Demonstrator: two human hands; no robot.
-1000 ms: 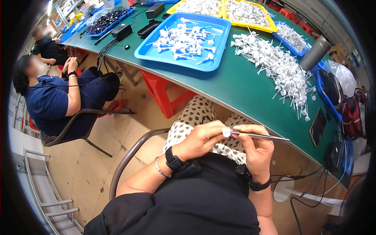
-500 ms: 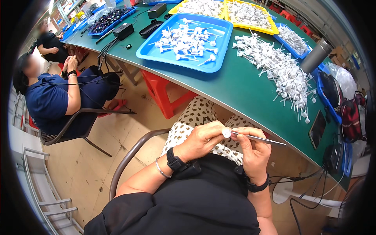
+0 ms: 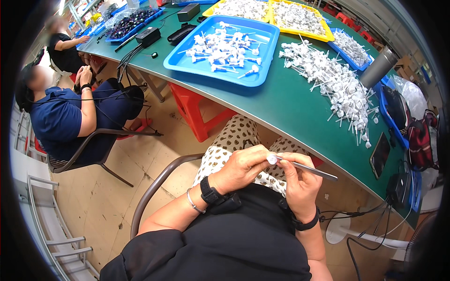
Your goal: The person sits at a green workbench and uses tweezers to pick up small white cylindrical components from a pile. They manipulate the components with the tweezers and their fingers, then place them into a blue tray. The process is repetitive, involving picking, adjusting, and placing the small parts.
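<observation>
Above my lap, my left hand (image 3: 241, 167) pinches a small white round-headed plastic piece (image 3: 272, 159) between thumb and fingertips, its round face turned up. My right hand (image 3: 303, 182) closes around a slim flat metal tool (image 3: 318, 173). The tool's inner end meets the white piece at its rim, while its outer end sticks out to the right past my fingers. Whether the tool is a blade or tweezers I cannot make out. Similar white pieces with thin stems lie in a blue tray (image 3: 176, 61) and in a loose pile (image 3: 328, 77) on the green table.
Yellow trays (image 3: 326, 37) of white parts stand at the back. On the right are a grey cylinder (image 3: 378, 68), a phone (image 3: 379, 155) and cables. The table edge (image 3: 281, 133) runs before my knees; a red stool (image 3: 190, 112) stands beneath. A seated person (image 3: 70, 112) is at left.
The tool's outer end has swung slightly down and left, showing more of its flat side, and my right hand has tilted with it. A person at far left has stretched out an arm.
</observation>
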